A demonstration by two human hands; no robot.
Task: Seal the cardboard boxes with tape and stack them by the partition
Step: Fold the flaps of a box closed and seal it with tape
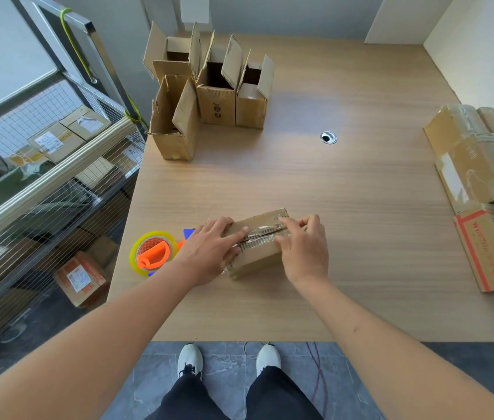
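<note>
Pressing my flat left hand (209, 250) on the box (254, 247), I am pinching its taped seam with my right hand (303, 247); the dispenser (153, 253) is lying just left of the left hand.

Light wooden table (345, 183), round cable hole (328, 137) near the middle. At the far left corner, four open cardboard boxes (206, 92) standing upright, flaps up. Near the front edge, one closed box (257, 256), beside it a tape dispenser (153, 253). Along the right edge, taped boxes (481, 183) lying close together.
</note>
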